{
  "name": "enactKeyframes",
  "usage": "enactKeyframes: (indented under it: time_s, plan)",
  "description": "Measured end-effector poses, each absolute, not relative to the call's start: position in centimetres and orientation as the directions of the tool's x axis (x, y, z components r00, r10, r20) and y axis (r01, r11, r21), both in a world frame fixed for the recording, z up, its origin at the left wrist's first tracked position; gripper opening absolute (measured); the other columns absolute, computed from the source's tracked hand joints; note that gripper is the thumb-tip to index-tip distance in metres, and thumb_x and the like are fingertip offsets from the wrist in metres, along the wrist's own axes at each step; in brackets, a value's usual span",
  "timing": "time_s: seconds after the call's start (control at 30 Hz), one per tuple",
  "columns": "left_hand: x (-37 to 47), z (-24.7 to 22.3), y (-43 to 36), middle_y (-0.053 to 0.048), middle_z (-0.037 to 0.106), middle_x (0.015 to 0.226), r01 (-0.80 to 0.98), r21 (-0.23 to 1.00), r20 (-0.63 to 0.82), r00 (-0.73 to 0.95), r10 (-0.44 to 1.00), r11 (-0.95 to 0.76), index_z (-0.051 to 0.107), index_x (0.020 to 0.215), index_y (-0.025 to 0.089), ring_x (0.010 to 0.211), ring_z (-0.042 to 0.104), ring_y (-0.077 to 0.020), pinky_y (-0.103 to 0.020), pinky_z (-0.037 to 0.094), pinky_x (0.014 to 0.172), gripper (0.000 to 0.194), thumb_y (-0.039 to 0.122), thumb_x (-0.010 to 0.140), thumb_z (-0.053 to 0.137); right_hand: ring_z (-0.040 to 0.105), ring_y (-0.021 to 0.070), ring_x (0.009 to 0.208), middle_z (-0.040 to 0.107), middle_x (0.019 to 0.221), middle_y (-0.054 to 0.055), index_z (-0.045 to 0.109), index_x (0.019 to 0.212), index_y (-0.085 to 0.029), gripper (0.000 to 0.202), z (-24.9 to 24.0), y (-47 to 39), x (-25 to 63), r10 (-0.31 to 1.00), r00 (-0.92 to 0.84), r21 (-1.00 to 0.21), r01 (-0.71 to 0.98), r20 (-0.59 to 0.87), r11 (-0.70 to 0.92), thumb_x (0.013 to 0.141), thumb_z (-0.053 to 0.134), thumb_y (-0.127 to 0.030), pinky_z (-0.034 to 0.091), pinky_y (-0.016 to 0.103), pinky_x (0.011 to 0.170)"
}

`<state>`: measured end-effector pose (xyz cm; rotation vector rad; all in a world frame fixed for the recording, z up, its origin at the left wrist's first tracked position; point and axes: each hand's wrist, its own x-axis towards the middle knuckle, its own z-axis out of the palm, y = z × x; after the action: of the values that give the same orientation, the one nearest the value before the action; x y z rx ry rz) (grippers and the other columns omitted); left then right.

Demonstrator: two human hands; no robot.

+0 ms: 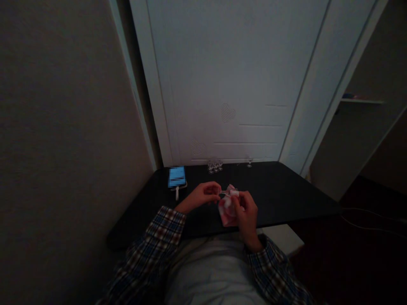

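Note:
Both of my hands are held close together over the dark table (270, 190). My left hand (208, 192) pinches a small clear glass by its base end, the stem pointing right. A pink and white cloth (227, 214) hangs down beside my right hand (246, 212), which is closed on it and presses a white part of it near the glass. The cloth's lower end is at the table's front edge. The exact finger contact on the glass is too small and dim to make out.
Several small clear glasses (215, 166) stand grouped at the table's back edge, and one more glass (249, 162) stands to their right. A lit screen (177, 176) with a white object (177, 193) before it is at the left. A white stool or box (282, 238) is below the front edge.

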<state>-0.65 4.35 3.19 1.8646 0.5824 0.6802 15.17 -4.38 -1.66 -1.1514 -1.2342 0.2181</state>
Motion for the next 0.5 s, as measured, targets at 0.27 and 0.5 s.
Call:
enactKeyframes:
  time_s: [0.27,0.5]
  plan:
    - [-0.78,3.08,4.58,0.001,0.054,0.056,0.130,0.904,0.180,0.749,0.638,-0.408,0.056,0.071,0.012,0.053,0.050,-0.0088,-0.020,0.038,0.049,0.033,0.042,0.081,0.050,0.047,0.0122,0.066,0.049,0.074,-0.001,0.058,0.082,-0.020,0.012,-1.38,-4.66,15.07,0.679,0.364,-0.758,0.455,0.637,0.467,0.086,0.049,-0.026,0.035,0.024,0.059]
    - [-0.60,3.36,4.27,0.000,0.057,0.072,0.069,0.936,0.185,0.736,0.651,-0.345,0.053,0.104,0.015,0.059,0.055,-0.0103,-0.018,0.039,0.046,0.037,0.035,0.074,0.061,0.047,0.0123,0.067,0.049,0.074,-0.001,0.057,0.082,-0.020,0.010,-1.38,-4.72,15.04,0.678,0.376,-0.766,0.436,0.631,0.472,0.085,0.049,-0.025,0.035,0.023,0.059]
